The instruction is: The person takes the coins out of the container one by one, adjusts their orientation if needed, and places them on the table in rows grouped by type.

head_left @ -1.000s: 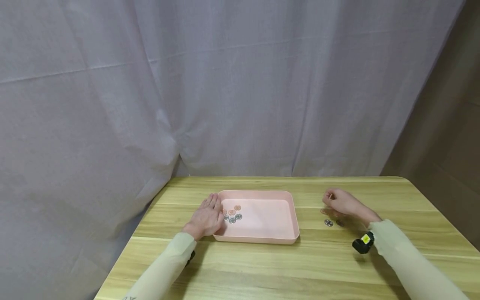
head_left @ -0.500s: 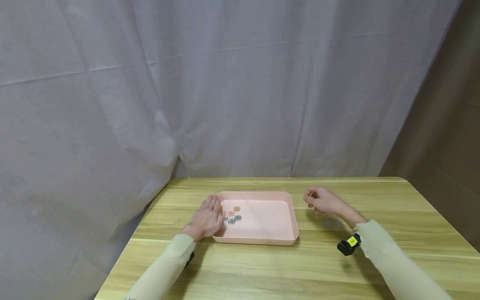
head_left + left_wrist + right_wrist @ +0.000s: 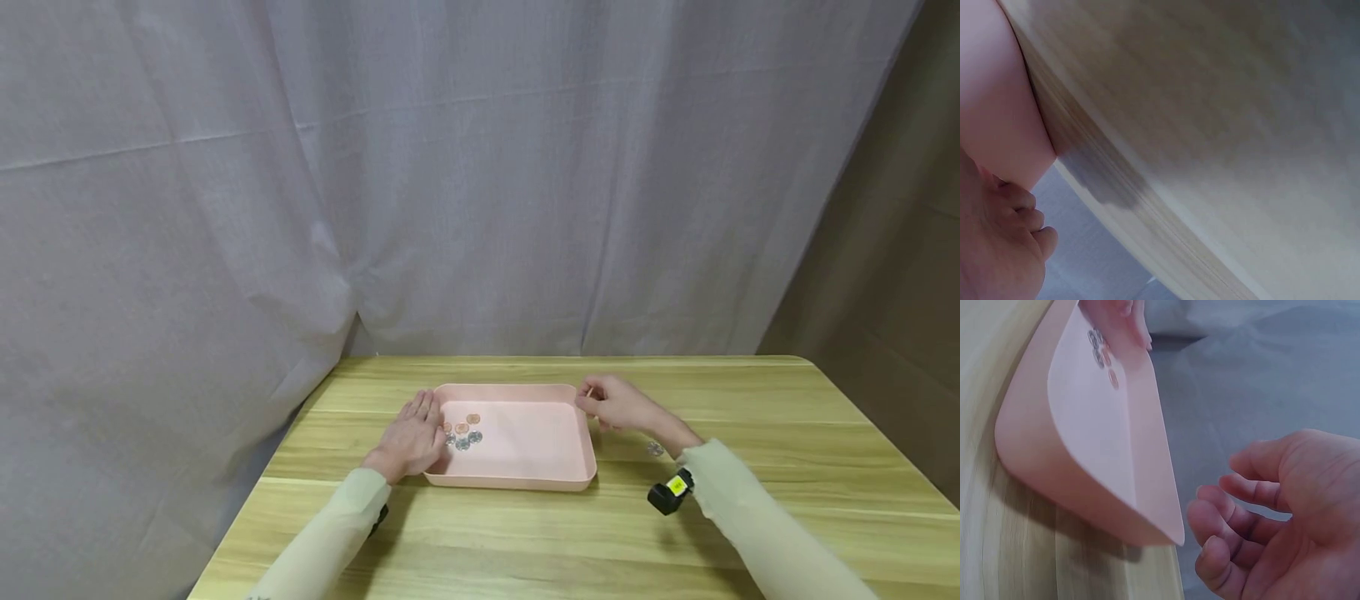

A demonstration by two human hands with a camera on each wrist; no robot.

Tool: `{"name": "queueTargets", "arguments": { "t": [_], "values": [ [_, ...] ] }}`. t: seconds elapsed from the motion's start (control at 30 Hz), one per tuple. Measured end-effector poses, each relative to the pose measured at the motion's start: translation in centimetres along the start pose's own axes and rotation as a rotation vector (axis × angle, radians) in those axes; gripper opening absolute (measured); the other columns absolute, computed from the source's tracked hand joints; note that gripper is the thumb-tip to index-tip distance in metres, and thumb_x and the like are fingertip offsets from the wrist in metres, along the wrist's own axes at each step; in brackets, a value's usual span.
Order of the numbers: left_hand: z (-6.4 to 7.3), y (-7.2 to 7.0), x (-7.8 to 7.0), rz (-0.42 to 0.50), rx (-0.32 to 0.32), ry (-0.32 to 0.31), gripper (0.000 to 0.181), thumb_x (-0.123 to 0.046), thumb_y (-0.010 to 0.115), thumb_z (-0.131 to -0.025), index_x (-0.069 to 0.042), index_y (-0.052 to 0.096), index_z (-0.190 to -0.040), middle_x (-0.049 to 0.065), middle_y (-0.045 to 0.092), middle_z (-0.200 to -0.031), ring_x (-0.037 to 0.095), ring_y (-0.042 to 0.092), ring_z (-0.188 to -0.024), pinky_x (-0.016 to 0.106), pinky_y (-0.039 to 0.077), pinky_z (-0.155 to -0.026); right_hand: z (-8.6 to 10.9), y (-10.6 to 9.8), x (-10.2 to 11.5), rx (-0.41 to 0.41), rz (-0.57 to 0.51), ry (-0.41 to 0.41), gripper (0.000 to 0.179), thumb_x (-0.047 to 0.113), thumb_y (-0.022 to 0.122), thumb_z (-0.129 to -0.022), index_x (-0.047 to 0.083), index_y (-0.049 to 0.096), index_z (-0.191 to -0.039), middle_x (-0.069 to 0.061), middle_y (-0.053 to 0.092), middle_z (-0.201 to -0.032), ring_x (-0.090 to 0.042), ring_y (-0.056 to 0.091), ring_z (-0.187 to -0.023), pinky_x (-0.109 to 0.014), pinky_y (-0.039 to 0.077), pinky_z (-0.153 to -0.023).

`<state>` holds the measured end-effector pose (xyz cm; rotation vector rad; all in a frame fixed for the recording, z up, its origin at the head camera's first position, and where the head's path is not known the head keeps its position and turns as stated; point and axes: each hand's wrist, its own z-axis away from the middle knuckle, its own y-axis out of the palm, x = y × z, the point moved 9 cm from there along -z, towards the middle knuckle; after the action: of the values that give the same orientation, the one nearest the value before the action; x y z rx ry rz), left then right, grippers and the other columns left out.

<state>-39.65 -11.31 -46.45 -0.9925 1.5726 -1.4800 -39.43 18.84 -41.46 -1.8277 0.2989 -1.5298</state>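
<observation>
Flat fingers of my left hand [image 3: 408, 435] lie along the left side of a pink tray [image 3: 525, 481], braced against its wall. In the left wrist view the same hand [image 3: 1004, 244] touches the tray's outer side [image 3: 1004, 112]. Inside the tray's left part lie several coins, some copper-coloured [image 3: 473, 419] and some silver [image 3: 462, 444]. At the tray's right rim, my right hand [image 3: 617, 402] pinches a coin between thumb and forefinger, the coin itself largely hidden. Its fingers [image 3: 1210, 506] are curled beside the tray's corner in the right wrist view.
On the wooden table [image 3: 480, 537], a silver coin [image 3: 655, 448] lies right of the tray, partly beside my right wrist. A grey curtain [image 3: 480, 208] hangs behind the table's far edge.
My right hand has moved left from over the loose coins on the table to the tray's right rim. My left hand has stayed against the tray.
</observation>
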Motion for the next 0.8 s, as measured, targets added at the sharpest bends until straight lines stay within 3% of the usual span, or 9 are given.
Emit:
{"name": "queueTargets", "arguments": {
  "t": [0.2, 0.43, 0.67, 0.8],
  "values": [
    [0.0, 0.0, 0.0, 0.005, -0.002, -0.001, 0.063, -0.033, 0.028, -0.104, 0.004, 0.02, -0.154, 0.022, 0.019, -0.162, 0.036, 0.019, -0.151, 0.046, 0.02, -0.125, -0.6, 1.4, 1.2, -0.003, -0.008, -0.01, 0.012, 0.013, 0.058, -0.096, 0.002, 0.061, -0.097, -0.006, 0.058, -0.072, -0.017, 0.053, -0.051, -0.021, 0.041, -0.042],
    [0.0, 0.0, 0.0, -0.003, -0.004, 0.004, 0.063, -0.034, 0.027, -0.103, 0.005, 0.021, -0.153, 0.022, 0.019, -0.162, 0.037, 0.019, -0.151, 0.048, 0.021, -0.125, -1.3, 3.8, 2.1, 0.011, 0.016, -0.021, 0.01, 0.016, 0.058, -0.097, 0.006, 0.061, -0.097, -0.005, 0.059, -0.073, -0.026, 0.059, -0.055, -0.026, 0.046, -0.044],
    [0.0, -0.1, 0.0, 0.005, 0.0, 0.001, 0.064, -0.034, 0.027, -0.103, 0.004, 0.02, -0.154, 0.022, 0.019, -0.162, 0.036, 0.019, -0.151, 0.047, 0.02, -0.125, -2.2, 6.3, 3.9, -0.001, -0.002, -0.123, 0.003, 0.007, 0.061, -0.092, 0.005, 0.061, -0.09, -0.001, 0.057, -0.066, -0.028, 0.06, -0.05, -0.021, 0.045, -0.042],
    [0.0, -0.1, -0.1, 0.005, 0.003, -0.002, 0.064, -0.035, 0.027, -0.103, 0.004, 0.02, -0.154, 0.022, 0.019, -0.162, 0.036, 0.019, -0.151, 0.047, 0.02, -0.125, -2.6, 7.7, 4.2, 0.011, -0.009, -0.087, 0.004, 0.01, 0.063, -0.092, 0.007, 0.06, -0.092, -0.001, 0.055, -0.068, -0.026, 0.06, -0.051, -0.023, 0.048, -0.044]
  ]
}}
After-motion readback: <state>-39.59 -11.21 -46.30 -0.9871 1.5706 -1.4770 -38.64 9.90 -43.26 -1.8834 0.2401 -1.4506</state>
